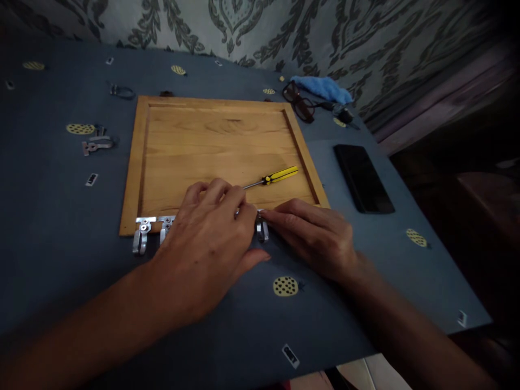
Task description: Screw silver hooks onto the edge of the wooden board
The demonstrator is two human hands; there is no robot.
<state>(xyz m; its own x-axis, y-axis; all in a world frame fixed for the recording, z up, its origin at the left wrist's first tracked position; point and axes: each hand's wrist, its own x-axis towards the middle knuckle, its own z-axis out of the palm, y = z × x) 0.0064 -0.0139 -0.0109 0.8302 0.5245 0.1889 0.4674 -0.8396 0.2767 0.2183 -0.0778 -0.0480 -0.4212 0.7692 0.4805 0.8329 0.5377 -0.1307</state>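
A wooden panel (211, 141) with a raised frame lies flat on the blue table. Metal hooks are fixed along its near edge: one hook (140, 234) at the left, a second (166, 227) beside it. My left hand (207, 238) rests curled over the near edge, its fingers pressed together at a spot I cannot make out. My right hand (309, 233) pinches another metal hook (262, 227) against the same edge, fingertips almost meeting the left hand's. A yellow-and-black screwdriver (273, 177) lies on the panel just beyond both hands.
A black phone (363, 177) lies right of the panel. Dark glasses (298, 100), a blue cloth (323, 88) and small dark items sit at the far right corner. Loose metal hooks (96, 144) and a ring (121, 91) lie left. Patterned wall behind; table edge near right.
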